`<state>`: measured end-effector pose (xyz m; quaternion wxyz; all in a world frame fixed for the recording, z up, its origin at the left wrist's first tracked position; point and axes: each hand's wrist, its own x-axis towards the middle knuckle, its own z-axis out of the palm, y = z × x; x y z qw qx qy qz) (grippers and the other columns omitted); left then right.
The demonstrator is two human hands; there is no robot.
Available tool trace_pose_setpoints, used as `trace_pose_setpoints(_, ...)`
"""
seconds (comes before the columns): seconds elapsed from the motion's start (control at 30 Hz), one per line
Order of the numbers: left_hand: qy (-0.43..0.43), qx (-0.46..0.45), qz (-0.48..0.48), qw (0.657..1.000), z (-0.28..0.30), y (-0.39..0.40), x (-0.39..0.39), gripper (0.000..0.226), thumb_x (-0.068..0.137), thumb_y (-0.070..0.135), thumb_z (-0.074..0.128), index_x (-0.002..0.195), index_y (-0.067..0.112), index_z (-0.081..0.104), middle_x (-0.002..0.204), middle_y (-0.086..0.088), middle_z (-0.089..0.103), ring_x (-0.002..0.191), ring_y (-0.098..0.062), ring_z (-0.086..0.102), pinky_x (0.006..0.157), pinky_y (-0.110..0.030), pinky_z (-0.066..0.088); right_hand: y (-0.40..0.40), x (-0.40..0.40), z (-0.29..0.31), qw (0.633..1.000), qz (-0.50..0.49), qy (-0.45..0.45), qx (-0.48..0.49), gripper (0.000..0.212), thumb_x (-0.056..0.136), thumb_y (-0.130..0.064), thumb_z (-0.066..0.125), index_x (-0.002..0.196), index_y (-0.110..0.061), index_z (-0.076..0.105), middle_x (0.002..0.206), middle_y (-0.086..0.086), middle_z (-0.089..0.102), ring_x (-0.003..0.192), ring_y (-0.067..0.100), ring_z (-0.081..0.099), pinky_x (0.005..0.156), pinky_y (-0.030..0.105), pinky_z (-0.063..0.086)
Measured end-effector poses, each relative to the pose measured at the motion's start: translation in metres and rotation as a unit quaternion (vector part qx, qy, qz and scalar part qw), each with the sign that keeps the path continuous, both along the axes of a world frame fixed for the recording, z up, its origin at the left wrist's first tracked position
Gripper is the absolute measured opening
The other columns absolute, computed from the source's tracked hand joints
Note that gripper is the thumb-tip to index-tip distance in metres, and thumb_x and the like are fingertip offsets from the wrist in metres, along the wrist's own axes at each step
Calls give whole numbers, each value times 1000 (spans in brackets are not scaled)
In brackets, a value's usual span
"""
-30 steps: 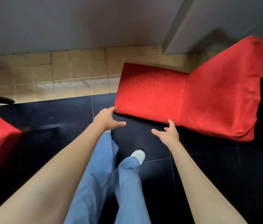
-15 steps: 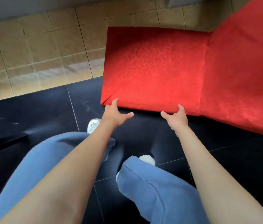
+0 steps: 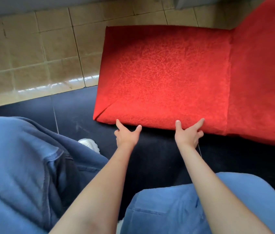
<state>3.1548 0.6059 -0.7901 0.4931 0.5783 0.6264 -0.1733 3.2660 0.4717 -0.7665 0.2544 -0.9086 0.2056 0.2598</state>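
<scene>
One red chair cover [image 3: 163,73] shows crinkled patterning and a corner fold.

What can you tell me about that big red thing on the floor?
The big red fabric-covered seat lies low over the dark floor and the tan tiles. Its shiny cloth has a crinkly pattern, with a folded tuck at the near-left corner. A seam on the right joins the flat square part to a second red panel. The left hand and the right hand touch its near edge with spread fingers.
</scene>
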Motion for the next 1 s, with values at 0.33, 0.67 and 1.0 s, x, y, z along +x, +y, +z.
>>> trace_pose_setpoints(0.33,-62,89,108,988,-38,-20,22,104,85,61,58,153,27,-14,148,-23,32,127,-38,46,104,-42,35,-5,0,-45,997,-51,-33,40,106,85,-62,58,147,-40,-25,157,30,-11,106,52,56,94,44,44)
trace_pose_setpoints(0.67,-70,59,159,983,-41,-41,61,100,86,72,42,142,39,-33,146,-29,27,118,-42,50,103,-47,35,6,17,-55,983,-146,-7,107,117,81,-68,57,140,-36,-38,126,29,38,67,31,50,76,37,38)
trace_pose_setpoints(1.0,-72,64,263,960,-44,-40,73,112,82,63,60,147,34,-27,138,-26,37,115,-40,52,100,-44,38,9,19,-61,961,-218,-24,171,127,79,-56,71,140,-37,-38,134,29,36,66,26,52,76,33,40)
